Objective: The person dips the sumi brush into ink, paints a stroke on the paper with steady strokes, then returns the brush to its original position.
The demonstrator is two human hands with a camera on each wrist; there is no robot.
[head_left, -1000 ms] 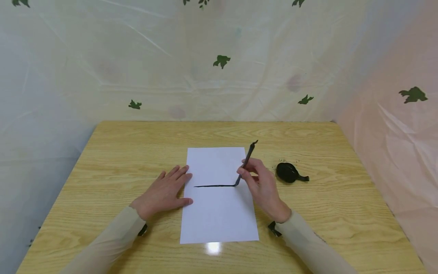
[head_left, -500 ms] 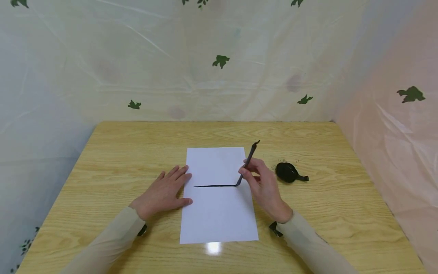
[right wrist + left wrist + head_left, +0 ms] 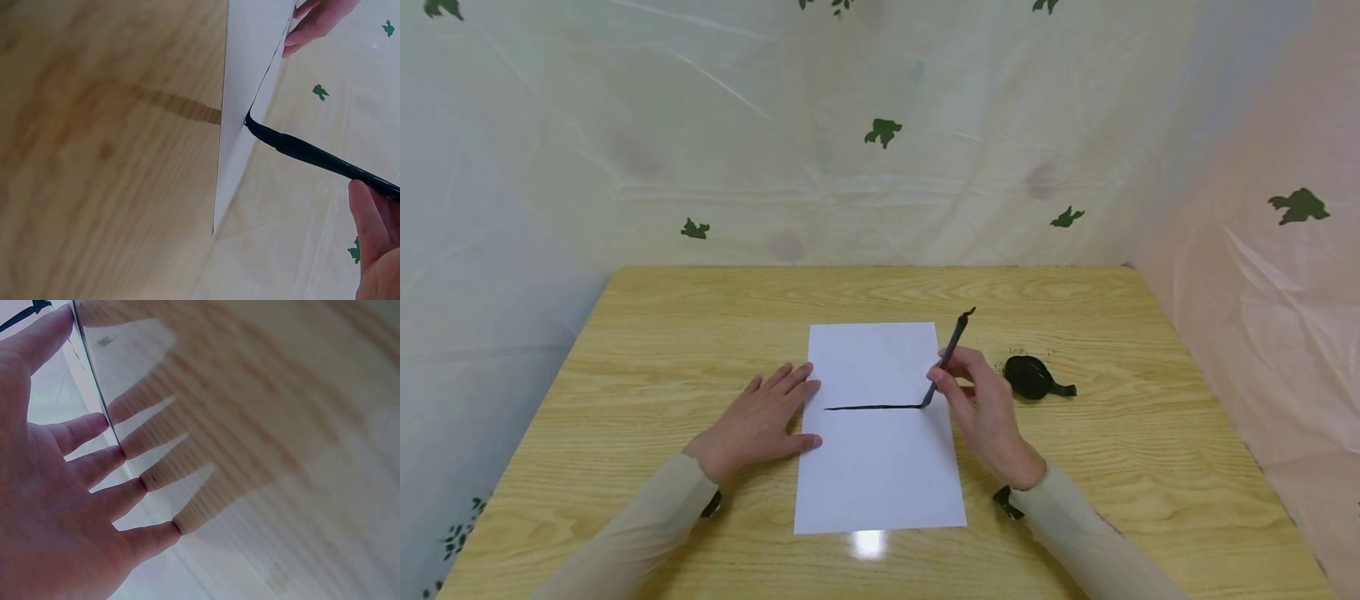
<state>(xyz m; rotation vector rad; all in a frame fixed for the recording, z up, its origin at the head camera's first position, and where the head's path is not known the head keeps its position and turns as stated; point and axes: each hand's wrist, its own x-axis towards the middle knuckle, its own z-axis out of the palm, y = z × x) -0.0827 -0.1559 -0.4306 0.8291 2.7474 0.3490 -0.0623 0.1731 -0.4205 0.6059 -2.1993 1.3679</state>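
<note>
My right hand (image 3: 985, 412) pinches a dark paintbrush (image 3: 953, 346) between thumb and fingers, its handle tilted up and to the right. The bent bristles touch a white sheet of paper (image 3: 880, 475), at the right end of a thin black line (image 3: 872, 407) that runs across the sheet. In the right wrist view the brush (image 3: 306, 150) shows its wet black tip pressed on the paper (image 3: 244, 75). My left hand (image 3: 756, 421) lies spread, fingertips and thumb resting on the paper's left edge; in the left wrist view its fingers (image 3: 94, 434) are straight and apart.
A black ink dish (image 3: 1028, 377) with a short handle sits right of my right hand, dark specks around it. The wooden table (image 3: 647, 333) carries everything. A pale sheet with green leaf-like shapes (image 3: 883, 133) hangs behind and at both sides.
My right hand has moved slightly right with the paintbrush, and the black line has grown a little longer at its right end. My left hand stays in place.
</note>
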